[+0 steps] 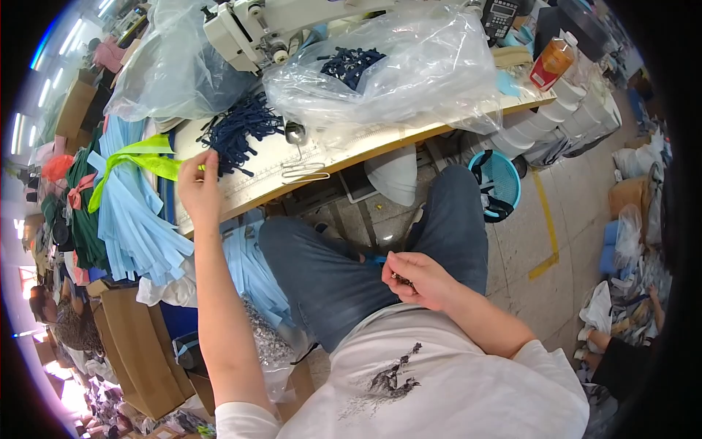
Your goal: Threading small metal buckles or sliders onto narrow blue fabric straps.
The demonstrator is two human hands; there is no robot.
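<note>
My left hand [199, 189] is at the left end of the sewing table, fingertips pinched at the end of a neon yellow-green fabric strip [139, 155]. That strip lies across a hanging bundle of light blue strips [135, 212]. Just right of these fingers is a pile of navy cord pieces [245, 132]. Over my lap, my right hand [420, 282] is closed around a small object; a blue end sticks out by the fingertips and dark metal shows under the palm. Its kind is mostly hidden by the fingers.
A white sewing machine [238, 36] stands at the table's back. A clear plastic bag [409, 80] holds more navy pieces. Bent wire [306, 172] lies at the table edge [365, 152]. A bottle [553, 61] stands right; a turquoise basket [504, 179] is on the floor. Other people are nearby.
</note>
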